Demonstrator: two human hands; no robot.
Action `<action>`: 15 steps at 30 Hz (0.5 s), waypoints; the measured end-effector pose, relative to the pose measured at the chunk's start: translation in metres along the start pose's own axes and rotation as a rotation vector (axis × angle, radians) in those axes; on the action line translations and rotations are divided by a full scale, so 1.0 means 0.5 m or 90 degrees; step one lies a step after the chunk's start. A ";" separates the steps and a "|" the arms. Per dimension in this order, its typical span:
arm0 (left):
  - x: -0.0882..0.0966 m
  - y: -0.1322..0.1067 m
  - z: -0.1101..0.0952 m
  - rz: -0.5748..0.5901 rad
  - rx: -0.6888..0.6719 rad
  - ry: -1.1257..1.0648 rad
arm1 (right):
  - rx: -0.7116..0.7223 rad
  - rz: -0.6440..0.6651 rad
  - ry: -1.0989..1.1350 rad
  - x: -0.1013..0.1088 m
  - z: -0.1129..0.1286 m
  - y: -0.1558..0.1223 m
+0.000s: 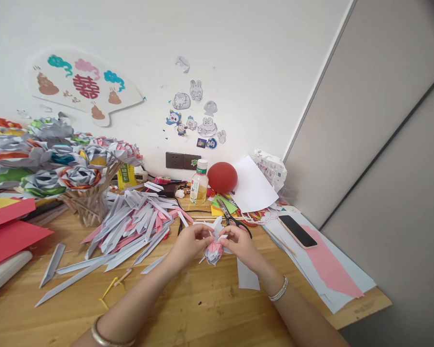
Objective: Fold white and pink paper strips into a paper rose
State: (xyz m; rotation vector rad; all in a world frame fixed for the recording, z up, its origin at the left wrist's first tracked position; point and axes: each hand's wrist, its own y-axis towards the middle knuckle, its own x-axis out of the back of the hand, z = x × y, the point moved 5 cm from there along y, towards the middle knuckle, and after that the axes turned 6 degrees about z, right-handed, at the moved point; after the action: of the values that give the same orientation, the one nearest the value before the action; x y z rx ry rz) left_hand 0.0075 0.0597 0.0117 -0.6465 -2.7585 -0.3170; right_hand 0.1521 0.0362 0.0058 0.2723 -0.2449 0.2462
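Between my two hands, just above the wooden table, is a folded paper flower (213,252) in pink and white, with white strips sticking out at its top. My left hand (192,242) pinches it from the left, thumb and fingers together near its upper edge. From the right, my right hand (239,243) grips the same flower in a like pinch. Black-handled scissors (228,216) lie just behind my right hand. Under my right wrist is a white paper piece (247,275). A heap of folded white and pink paper strips (137,222) lies to the left.
Finished paper flowers (80,177) stand in a clear vase (85,207) at the left. Behind my hands are a drink bottle (199,184) and a red balloon (222,178). A phone (297,231) rests on paper sheets (323,274) at the right, and red paper (14,241) lies far left.
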 end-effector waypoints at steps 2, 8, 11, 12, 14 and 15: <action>-0.003 -0.001 0.001 -0.004 0.008 -0.022 | 0.010 -0.004 -0.025 0.000 0.001 0.000; -0.010 -0.010 -0.017 -0.020 0.003 0.025 | 0.039 0.000 -0.060 -0.002 0.005 -0.004; -0.011 -0.016 -0.033 -0.033 -0.018 0.072 | 0.053 0.010 -0.092 -0.004 0.009 -0.006; -0.012 -0.018 -0.037 -0.034 -0.021 0.078 | 0.055 0.013 -0.099 -0.004 0.010 -0.006; -0.013 -0.019 -0.039 -0.034 -0.019 0.083 | 0.057 0.021 -0.108 -0.005 0.012 -0.006; -0.014 -0.019 -0.039 -0.033 -0.017 0.083 | 0.057 0.026 -0.108 -0.005 0.013 -0.006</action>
State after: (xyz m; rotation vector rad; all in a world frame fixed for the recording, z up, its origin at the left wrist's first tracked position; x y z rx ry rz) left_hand 0.0135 0.0430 0.0264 -0.5424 -2.6539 -0.3935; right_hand 0.1492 0.0309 0.0105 0.3781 -0.4084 0.2753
